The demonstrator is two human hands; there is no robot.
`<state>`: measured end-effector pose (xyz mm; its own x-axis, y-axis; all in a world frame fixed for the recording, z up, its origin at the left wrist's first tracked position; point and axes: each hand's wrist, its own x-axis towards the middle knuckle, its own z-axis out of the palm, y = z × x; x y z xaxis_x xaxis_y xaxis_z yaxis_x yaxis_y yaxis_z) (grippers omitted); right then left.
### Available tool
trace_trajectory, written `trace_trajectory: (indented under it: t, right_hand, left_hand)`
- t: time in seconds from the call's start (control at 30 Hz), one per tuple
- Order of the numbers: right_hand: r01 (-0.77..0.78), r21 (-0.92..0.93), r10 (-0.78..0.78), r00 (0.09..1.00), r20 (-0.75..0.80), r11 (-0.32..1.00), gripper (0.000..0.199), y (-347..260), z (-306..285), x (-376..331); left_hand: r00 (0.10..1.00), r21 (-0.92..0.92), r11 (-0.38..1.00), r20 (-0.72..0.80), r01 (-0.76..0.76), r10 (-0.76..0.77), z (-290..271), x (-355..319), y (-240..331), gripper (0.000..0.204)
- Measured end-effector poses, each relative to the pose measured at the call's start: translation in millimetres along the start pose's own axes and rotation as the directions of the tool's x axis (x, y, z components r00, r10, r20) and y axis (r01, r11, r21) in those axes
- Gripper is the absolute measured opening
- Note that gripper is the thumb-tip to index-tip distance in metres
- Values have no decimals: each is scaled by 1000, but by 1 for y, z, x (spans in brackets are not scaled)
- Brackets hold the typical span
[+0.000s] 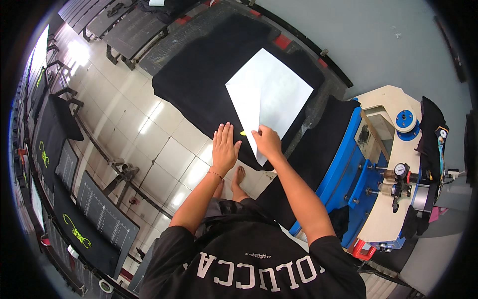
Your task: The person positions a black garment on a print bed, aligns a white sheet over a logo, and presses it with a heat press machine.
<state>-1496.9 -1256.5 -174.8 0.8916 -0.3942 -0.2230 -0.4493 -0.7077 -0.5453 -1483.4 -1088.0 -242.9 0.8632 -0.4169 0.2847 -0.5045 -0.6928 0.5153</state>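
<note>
A white sheet (286,92), apparently paper or film, lies on black cloth (199,74) spread over a dark table. Its left part is turned up and folded over toward the right. My right hand (269,143) pinches the sheet near its lower, pointed end, with thumb and fingers closed on the edge. Flat on the near edge of the cloth, left of the sheet, rests my left hand (225,148), its fingers stretched out and holding nothing. Between the two hands a small neon-yellow mark (243,133) shows at the sheet's edge; the remainder of it is hidden.
Close on my right stands a blue and beige machine (371,199) with a pressure gauge (400,170) and a red handle (364,250). At the left, black cloths with neon-green prints (76,231) lie along a rack beside dark gridded boards (107,212). Dark benches (137,32) stand farther back.
</note>
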Motion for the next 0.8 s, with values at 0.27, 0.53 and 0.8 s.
trace_trajectory:
  t: [0.27, 0.53, 0.8]
  right_hand:
    - [-79, 64, 77, 997, 24, 995, 30, 103, -67, 81]
    - [-40, 91, 56, 984, -172, 995, 25, 171, -160, 186]
    - [-181, -235, 44, 870, -491, 955, 30, 201, -269, 266]
  left_hand:
    - [994, 33, 998, 91, 60, -63, 12, -2, 18, 62]
    - [991, 73, 994, 104, 82, -89, 19, 2, 18, 63]
    - [984, 68, 994, 151, 89, -98, 18, 5, 22, 64]
